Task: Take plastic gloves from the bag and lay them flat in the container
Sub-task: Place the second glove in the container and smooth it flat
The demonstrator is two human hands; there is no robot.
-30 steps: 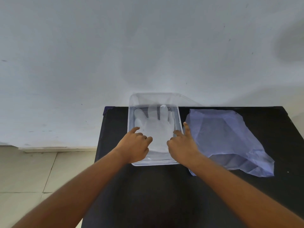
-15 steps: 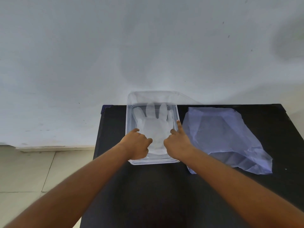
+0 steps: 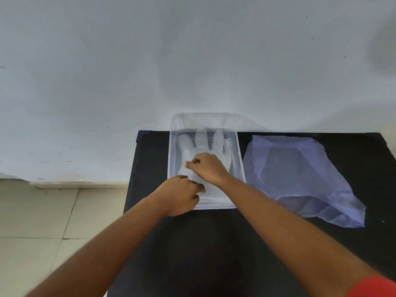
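A translucent white plastic glove (image 3: 216,144) lies in the clear rectangular container (image 3: 241,166) on the black table, its fingers pointing away from me. My right hand (image 3: 209,168) reaches across the glove's palm, with thumb and forefinger pinched on the glove's left edge. My left hand (image 3: 179,196) sits at the container's near-left corner, its curled fingers gripping the glove near the cuff. The crumpled bluish plastic bag (image 3: 300,174) lies flat to the right of the container. Its contents cannot be made out.
The black table (image 3: 214,249) stands against a white wall (image 3: 192,61). Its left edge drops to a tiled floor (image 3: 53,213). The container's far end overhangs the table's back edge slightly.
My right hand has moved left from the container's right rim across the glove to its left edge. My left hand has shifted a little toward the near-left corner.
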